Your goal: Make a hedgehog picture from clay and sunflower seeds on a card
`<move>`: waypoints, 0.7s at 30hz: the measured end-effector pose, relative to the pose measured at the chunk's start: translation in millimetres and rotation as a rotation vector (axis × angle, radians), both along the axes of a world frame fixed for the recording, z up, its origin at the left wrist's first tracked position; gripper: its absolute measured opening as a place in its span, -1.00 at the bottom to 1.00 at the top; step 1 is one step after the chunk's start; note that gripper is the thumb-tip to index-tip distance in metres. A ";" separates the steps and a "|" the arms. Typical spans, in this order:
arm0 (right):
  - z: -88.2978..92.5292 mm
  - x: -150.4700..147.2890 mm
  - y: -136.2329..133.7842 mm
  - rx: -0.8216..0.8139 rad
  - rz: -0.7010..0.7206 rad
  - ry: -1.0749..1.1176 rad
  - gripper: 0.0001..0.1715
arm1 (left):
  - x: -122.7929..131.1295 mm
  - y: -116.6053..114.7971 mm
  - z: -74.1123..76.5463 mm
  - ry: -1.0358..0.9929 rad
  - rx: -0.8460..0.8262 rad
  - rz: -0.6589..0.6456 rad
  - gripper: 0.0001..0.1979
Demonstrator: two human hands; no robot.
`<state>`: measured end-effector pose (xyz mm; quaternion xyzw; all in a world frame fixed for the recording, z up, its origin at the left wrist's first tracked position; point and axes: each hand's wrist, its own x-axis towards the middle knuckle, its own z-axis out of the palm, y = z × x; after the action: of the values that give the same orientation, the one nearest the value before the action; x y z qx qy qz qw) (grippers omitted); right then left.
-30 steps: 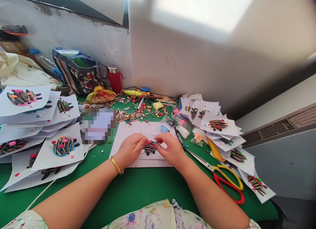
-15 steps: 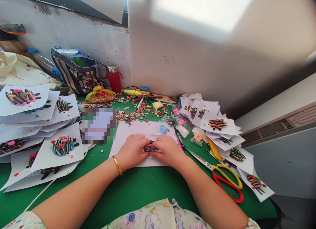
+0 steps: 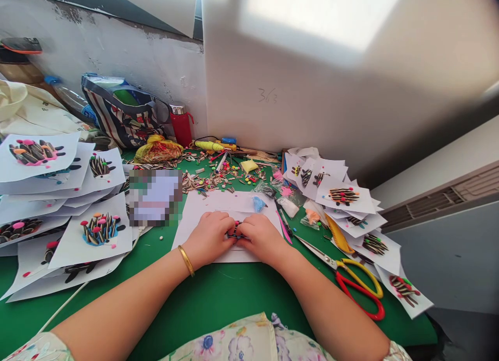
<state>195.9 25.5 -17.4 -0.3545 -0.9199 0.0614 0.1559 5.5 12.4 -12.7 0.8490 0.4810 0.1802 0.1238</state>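
Note:
My left hand (image 3: pixel 209 237) and my right hand (image 3: pixel 262 237) rest close together on a white sheet of paper (image 3: pixel 198 208) on the green table (image 3: pixel 218 293). Both hands are curled, their fingertips pressed onto a small seed-and-clay piece (image 3: pixel 235 230) that is mostly hidden between them. A gold bangle (image 3: pixel 186 261) circles my left wrist. A blue lump of clay (image 3: pixel 258 203) lies on the paper just beyond my right hand.
Sheets with finished seed pieces are stacked at the left (image 3: pixel 101 228) and right (image 3: pixel 345 196). Red-and-yellow scissors (image 3: pixel 356 285) lie right of my right arm. Loose sunflower seeds (image 3: pixel 202 182), a red flask (image 3: pixel 181 124), a striped bag (image 3: pixel 120 111) and a yellow bag (image 3: pixel 158 149) sit at the back.
My hands have closed in over the seed piece, which showed openly between the fingertips a second ago. Both hands sit slightly lower on the paper; little has moved in the last half second.

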 end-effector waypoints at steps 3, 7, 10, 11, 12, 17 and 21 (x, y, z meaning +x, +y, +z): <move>0.7 -0.6 -1.6 -0.023 0.003 0.013 -0.86 | -0.3 0.4 -0.4 -0.002 -0.001 0.000 -0.91; 4.8 1.5 -2.7 -0.042 0.010 0.017 -0.87 | -0.9 1.1 -0.4 -0.001 -0.011 0.001 -0.91; 7.2 4.5 -1.6 -0.034 0.016 0.026 -0.87 | -1.2 1.4 -0.1 0.009 -0.014 0.003 -0.90; 7.6 5.3 -1.0 -0.032 0.019 0.032 -0.89 | -1.3 1.4 -0.1 0.010 -0.013 0.003 -0.90; 7.7 6.0 -0.4 -0.030 0.021 0.039 -0.90 | -1.3 1.4 -0.1 0.009 -0.010 0.003 -0.90; 5.5 6.2 1.4 -0.034 0.022 0.049 -0.92 | -1.0 2.0 -0.7 0.003 -0.004 0.000 -0.89; 3.2 4.5 1.9 -0.042 0.008 0.036 -0.88 | -0.8 2.3 -0.8 0.013 -0.009 0.001 -0.88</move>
<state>200.4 27.4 -14.2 -0.3530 -0.9169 0.0876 0.1646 4.7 14.8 -13.5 0.8494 0.4828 0.1728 0.1244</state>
